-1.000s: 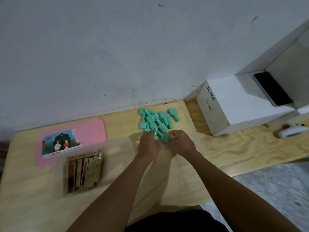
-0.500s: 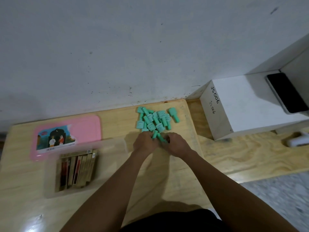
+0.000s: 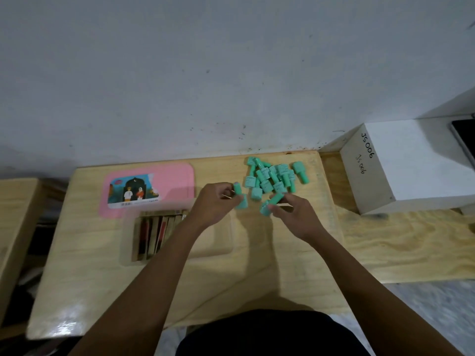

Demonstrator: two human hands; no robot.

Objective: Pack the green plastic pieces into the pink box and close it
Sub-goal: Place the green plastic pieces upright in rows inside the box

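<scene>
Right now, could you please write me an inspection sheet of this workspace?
Surface: wooden table, with glare at its near left corner.
Job's things: green pieces heaped near the wall; pink lid lying flat; translucent box base holding a row of cards, no green pieces seen in it.
Clutter: white box marked JS006, on the bench to the right.
Hands: left hand and right hand each hold green pieces, apart, just in front of the heap.
Cables: nothing seen.
Surroundings: scuffed grey wall behind the table.
</scene>
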